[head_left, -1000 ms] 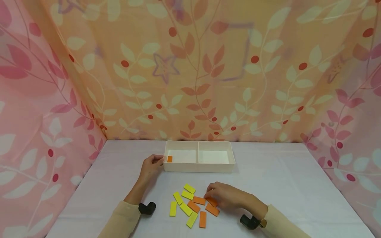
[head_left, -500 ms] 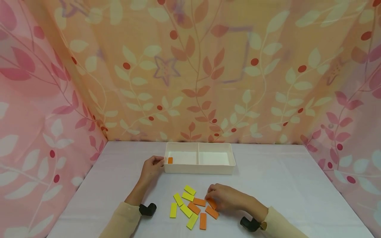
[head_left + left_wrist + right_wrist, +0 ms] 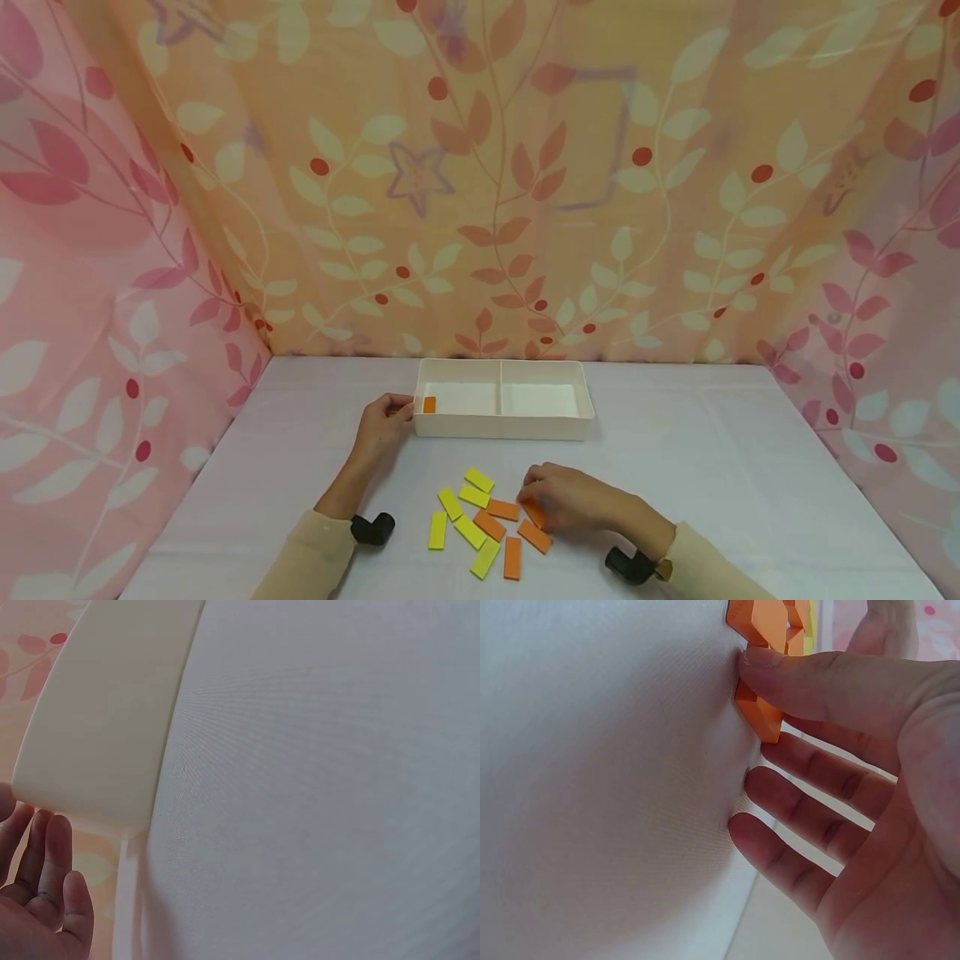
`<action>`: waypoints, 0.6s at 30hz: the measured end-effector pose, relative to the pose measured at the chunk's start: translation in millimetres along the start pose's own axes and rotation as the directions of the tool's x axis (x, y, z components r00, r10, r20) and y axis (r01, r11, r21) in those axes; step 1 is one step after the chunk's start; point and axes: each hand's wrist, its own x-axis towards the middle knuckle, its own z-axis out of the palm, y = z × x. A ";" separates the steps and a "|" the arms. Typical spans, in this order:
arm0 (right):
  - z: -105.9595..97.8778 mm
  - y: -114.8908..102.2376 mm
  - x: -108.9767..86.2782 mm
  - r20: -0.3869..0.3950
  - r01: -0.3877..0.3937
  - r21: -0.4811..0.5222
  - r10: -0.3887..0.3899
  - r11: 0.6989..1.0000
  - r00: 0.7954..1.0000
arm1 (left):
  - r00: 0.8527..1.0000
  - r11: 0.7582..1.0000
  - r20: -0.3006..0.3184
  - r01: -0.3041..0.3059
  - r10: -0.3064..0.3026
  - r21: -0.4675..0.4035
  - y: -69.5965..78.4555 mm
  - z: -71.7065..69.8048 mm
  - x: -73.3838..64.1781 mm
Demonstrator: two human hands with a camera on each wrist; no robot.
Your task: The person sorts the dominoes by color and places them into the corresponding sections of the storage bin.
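At the far middle of the table, a white two-compartment box [image 3: 501, 427] stands with one small orange block [image 3: 429, 405] in its left compartment. My left hand [image 3: 381, 425] touches the box's left end from outside; in the left wrist view its fingers [image 3: 56, 855] lie against that end, fairly straight. Nearer me is a loose spread of thin oblong blocks, several yellow [image 3: 469, 532] and several orange [image 3: 512, 558]. My right hand [image 3: 573, 496] pinches an orange block [image 3: 759, 716] at the spread's right side, thumb on one face; that block is still down at the table.
A white cloth covers the table [image 3: 712, 467]. Patterned curtains [image 3: 495, 208] close off the back and both sides. Black wrist cameras [image 3: 630, 564] sit on both wrists, close above the cloth.
The head view has shifted slightly, so everything sits a little lower in it. Both hands, the box and the blocks keep their places.
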 end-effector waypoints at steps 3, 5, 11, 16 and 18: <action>-0.6 0.0 -0.2 -0.008 0.017 -0.013 -0.017 1.000 1.000 | 1.000 1.000 -0.001 -0.005 0.005 -0.002 0.5 -0.1 0.2; -0.6 0.2 -0.8 -0.018 0.033 -0.021 -0.033 0.999 0.999 | 1.000 1.000 0.000 -0.003 0.003 -0.002 0.6 0.3 0.5; -0.5 2.2 -2.8 -0.033 0.036 -0.022 -0.037 0.999 0.999 | 1.000 1.000 -0.005 -0.012 0.012 0.007 -0.9 0.0 1.2; -0.9 4.4 -4.5 -0.032 -0.011 0.012 0.012 1.000 0.999 | 1.000 1.000 -0.011 -0.023 0.023 0.010 -2.6 -0.2 1.3; -1.5 5.6 -5.8 -0.038 -0.022 0.016 0.022 1.000 0.999 | 1.000 1.000 -0.015 -0.017 0.017 0.012 -2.7 0.3 0.7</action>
